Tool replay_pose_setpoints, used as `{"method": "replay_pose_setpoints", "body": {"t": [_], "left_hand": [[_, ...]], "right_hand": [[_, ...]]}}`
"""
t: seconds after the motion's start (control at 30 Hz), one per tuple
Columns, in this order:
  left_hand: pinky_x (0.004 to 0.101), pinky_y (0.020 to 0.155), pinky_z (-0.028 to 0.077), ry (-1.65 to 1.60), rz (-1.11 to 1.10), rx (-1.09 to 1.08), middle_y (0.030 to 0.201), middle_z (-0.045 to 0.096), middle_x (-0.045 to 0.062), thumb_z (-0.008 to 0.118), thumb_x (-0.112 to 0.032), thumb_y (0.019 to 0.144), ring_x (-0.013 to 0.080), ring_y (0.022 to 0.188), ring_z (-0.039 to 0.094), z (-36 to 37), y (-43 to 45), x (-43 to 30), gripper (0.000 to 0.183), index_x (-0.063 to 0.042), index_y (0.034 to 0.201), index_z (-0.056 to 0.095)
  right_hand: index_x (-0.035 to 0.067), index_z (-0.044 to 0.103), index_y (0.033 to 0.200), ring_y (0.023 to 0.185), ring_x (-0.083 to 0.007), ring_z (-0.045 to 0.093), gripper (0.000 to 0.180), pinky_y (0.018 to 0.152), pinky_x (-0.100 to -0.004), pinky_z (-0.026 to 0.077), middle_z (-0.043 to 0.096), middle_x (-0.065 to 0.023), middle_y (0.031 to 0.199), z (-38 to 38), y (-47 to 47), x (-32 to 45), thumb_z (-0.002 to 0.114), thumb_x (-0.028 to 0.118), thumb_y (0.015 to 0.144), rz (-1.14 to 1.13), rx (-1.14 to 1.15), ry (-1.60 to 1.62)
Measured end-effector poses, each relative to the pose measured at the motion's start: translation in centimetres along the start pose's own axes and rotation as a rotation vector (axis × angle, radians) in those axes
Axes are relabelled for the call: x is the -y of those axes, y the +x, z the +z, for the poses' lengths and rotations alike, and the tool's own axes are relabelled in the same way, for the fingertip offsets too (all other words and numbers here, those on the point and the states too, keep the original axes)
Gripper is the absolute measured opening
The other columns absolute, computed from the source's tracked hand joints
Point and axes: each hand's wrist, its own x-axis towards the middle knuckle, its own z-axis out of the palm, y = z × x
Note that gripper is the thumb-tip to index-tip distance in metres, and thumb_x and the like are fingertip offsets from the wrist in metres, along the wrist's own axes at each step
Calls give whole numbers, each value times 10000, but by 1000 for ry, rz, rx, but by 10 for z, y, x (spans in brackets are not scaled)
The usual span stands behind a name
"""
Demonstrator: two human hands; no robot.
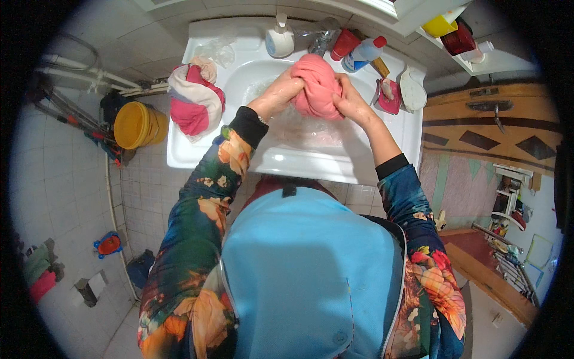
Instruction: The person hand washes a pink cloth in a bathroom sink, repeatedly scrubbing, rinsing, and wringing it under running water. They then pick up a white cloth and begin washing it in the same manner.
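Observation:
Both of my hands hold a bunched, twisted pink cloth (316, 87) above the basin of a white washbasin (309, 160). My left hand (281, 93) grips its left side, the fingertips partly hidden by the folds. On the cloth's right side my right hand (352, 99) is closed. Below it, cloudy, sudsy water (309, 132) lies in the basin. The metal faucet (319, 42) stands just behind the cloth. A heap of pink and white cloth (193, 103) rests on the basin's left ledge.
Along the back rim are a white pump bottle (280, 40), a red tube (344, 45) and a bottle with a red cap (362, 54). A pink soap dish (388, 95), a brush (380, 68) and a white container (413, 92) sit at right. A yellow bucket (139, 125) is at left.

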Motion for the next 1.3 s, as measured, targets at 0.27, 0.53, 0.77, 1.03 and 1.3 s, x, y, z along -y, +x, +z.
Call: {"method": "replay_pose_setpoints", "body": {"t": [0.27,0.53,0.77,1.03,1.3], "left_hand": [[262,762,512,549,-187,-98,993,631,67,697,-189,817,118,857,598,-58,9,43,393,17,1123,561],[261,688,521,326,-360,-2,979,659,94,626,-308,888,119,797,625,-13,-3,1,412,57,1078,603],[286,710,544,294,-456,-113,1004,657,102,555,-219,916,155,831,648,-83,-17,-30,347,37,1149,570],[391,860,516,-365,-423,-324,1072,625,154,391,-152,945,267,955,621,-78,-27,-26,293,24,1107,559],[438,911,494,-685,-232,-235,1031,616,163,386,-119,923,296,968,607,-42,-10,9,247,25,1023,559]], "right_hand": [[115,407,1307,856,-156,595,538,646,-251,485,563,-61,1033,-14,-18,-36,634,154,822,383,215,156],[80,586,973,794,-95,570,219,717,-244,464,610,-27,815,19,-15,-49,578,-32,784,63,106,79],[60,596,1034,874,-193,617,219,775,-374,527,630,-53,946,-74,-42,-25,501,56,837,345,-87,593],[28,548,1077,884,-231,621,248,788,-416,537,628,-98,949,-93,-50,-18,449,124,871,321,-54,832],[22,458,1272,1106,-189,553,508,910,-324,474,561,-143,1202,18,-44,-8,643,20,799,-2,172,339]]}}
